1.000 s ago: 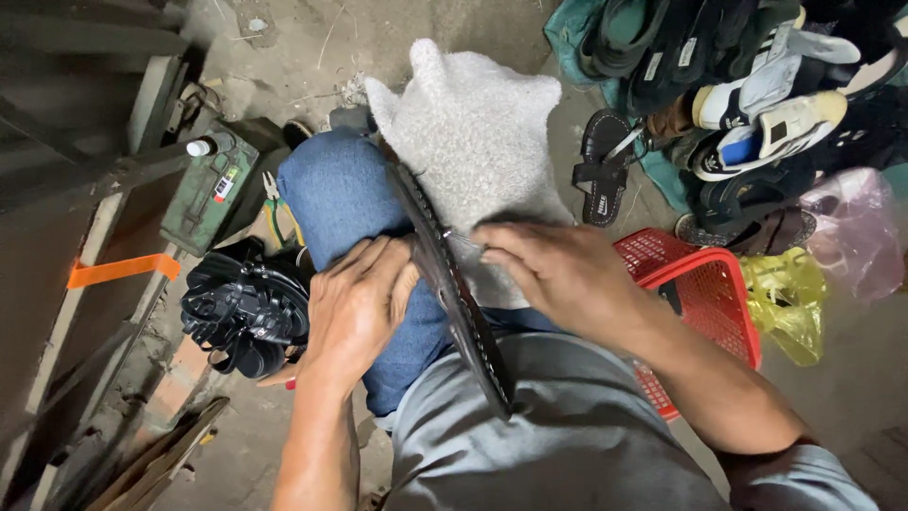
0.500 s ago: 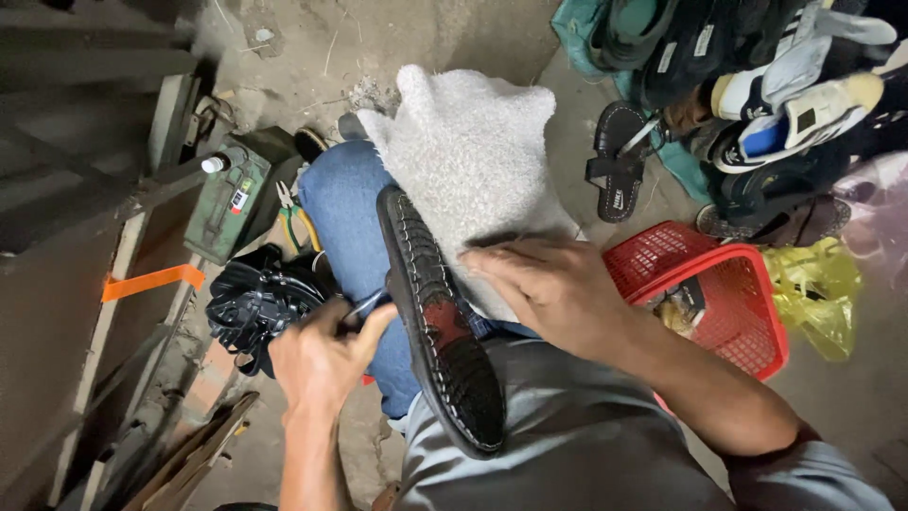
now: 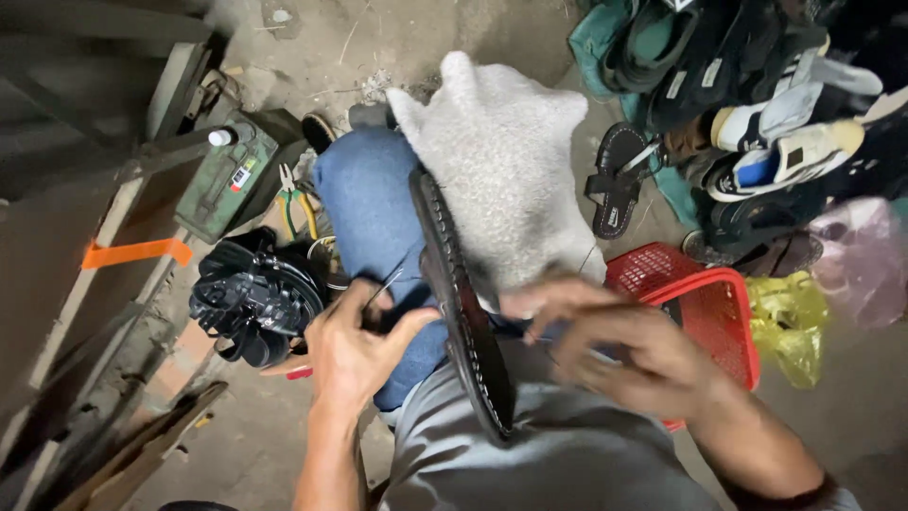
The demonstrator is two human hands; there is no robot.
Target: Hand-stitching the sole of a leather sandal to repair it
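Note:
A black shoe sole (image 3: 461, 312) stands on edge between my knees, running from the grey cloth (image 3: 501, 161) on my lap down to my shirt. My left hand (image 3: 364, 345) is left of the sole over my blue-jeaned knee (image 3: 369, 208), fingers pinched on a thin needle or awl with a thread. My right hand (image 3: 605, 345) is blurred, just right of the sole above the cloth; what it holds is unclear.
A red plastic basket (image 3: 705, 312) sits at my right, a yellow bag (image 3: 790, 322) beside it. A pile of shoes and sandals (image 3: 757, 104) fills the upper right. At left: a green box (image 3: 227, 175), pliers (image 3: 293, 203), a black fan-like part (image 3: 251, 298).
My left hand has drawn away from the sole to the left, pulling the thin tool and thread out. My right hand has lifted off the sole and moved right, now blurred.

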